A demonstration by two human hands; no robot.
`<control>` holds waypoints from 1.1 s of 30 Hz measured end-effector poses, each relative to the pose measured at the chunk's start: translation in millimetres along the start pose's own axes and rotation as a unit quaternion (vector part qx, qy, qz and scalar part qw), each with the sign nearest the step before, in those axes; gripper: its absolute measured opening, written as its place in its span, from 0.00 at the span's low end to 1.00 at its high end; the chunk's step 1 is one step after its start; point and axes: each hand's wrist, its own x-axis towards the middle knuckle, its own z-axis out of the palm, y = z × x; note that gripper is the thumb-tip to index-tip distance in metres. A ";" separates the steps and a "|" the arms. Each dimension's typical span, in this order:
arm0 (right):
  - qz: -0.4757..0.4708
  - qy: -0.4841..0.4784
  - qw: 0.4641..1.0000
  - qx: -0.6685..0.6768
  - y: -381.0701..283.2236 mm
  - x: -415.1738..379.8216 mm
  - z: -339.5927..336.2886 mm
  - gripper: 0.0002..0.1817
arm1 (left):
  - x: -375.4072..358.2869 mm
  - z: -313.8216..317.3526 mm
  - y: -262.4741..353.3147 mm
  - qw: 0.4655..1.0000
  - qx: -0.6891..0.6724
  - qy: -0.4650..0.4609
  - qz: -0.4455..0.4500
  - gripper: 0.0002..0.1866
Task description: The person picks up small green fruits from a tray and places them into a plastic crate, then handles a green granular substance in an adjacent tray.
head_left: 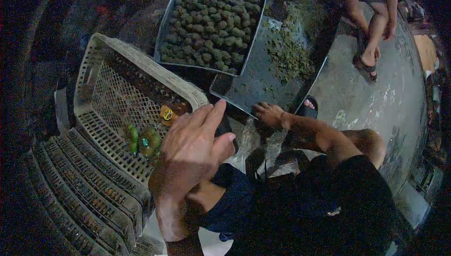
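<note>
My left hand (195,141) is held above the near rim of a beige plastic crate (150,63), fingers stretched out and thumb apart, with nothing in it. In the crate, beside that hand, lie several green fruits (149,141), one with a round sticker, and an orange-brown item (167,114) with a yellow-and-black round label. My right hand (271,115) is at the near edge of a flat dark tray (244,87), its fingers bent over the rim. Greenish crumbled bits (291,49) lie scattered across this tray.
Behind stands a deep tray (159,44) full of round greenish-brown produce (211,21). Stacked crates (84,185) rise at the left. Another person's sandalled foot (369,61) rests on the concrete floor (357,101) at the right. The view's borders are very dark.
</note>
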 end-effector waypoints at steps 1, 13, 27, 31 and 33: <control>-0.002 -0.013 1.000 0.010 1.3 -16.1 14.0 0.22 | 2.3 -2.3 2.4 1.000 -0.001 -0.002 0.000 0.28; 0.318 -0.058 0.932 0.163 71.1 -40.6 35.3 0.11 | 7.2 -1.6 12.2 1.000 -0.016 -0.008 -0.021 0.27; 0.275 -0.063 0.958 0.043 54.3 -53.2 24.4 0.13 | 9.5 -1.2 10.6 1.000 0.024 -0.014 0.009 0.27; 0.325 -0.047 0.937 0.121 68.5 -37.5 9.9 0.12 | 12.0 -4.5 13.8 0.999 0.015 -0.019 -0.020 0.26; 0.335 -0.008 0.895 0.294 91.1 -52.3 -25.5 0.12 | 13.3 -5.2 9.5 0.996 -0.020 -0.062 -0.062 0.27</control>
